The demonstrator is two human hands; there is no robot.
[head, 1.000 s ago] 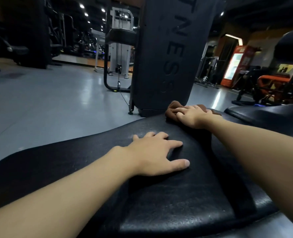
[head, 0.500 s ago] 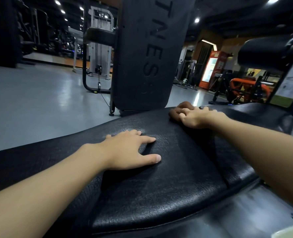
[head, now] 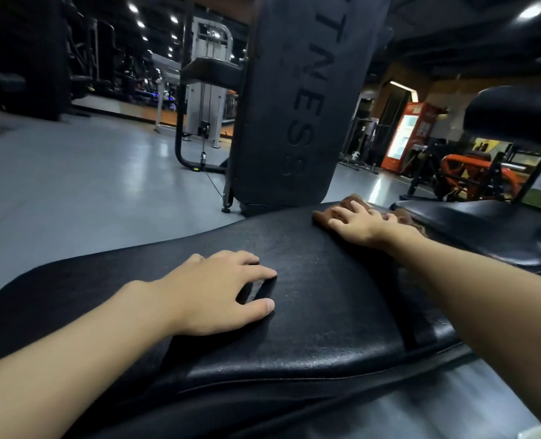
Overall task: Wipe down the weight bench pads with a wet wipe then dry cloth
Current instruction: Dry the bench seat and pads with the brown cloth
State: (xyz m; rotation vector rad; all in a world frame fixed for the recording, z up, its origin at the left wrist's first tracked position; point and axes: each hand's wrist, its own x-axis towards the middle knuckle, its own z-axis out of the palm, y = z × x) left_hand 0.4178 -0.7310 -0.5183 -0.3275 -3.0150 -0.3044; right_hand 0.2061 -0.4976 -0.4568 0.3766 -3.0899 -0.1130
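Note:
A black seat pad [head: 319,312] fills the lower middle of the head view. Behind it rises the upright black back pad [head: 294,99] with embossed letters. My left hand [head: 218,293] rests flat on the seat pad, fingers apart, holding nothing. My right hand [head: 358,224] presses a brown cloth [head: 321,215] onto the far end of the seat pad, just below the back pad's lower edge. Part of the cloth is hidden under the hand.
A second black bench pad [head: 484,223] lies to the right, with a round black roller pad [head: 513,112] above it. A white cable machine [head: 209,90] stands behind on the grey floor [head: 72,185]. Orange equipment [head: 472,175] and a red vending machine [head: 405,134] are far right.
My right hand and the brown cloth have shifted slightly along the far end of the seat pad. The left hand stays flat on the pad. The camera view has swung a little.

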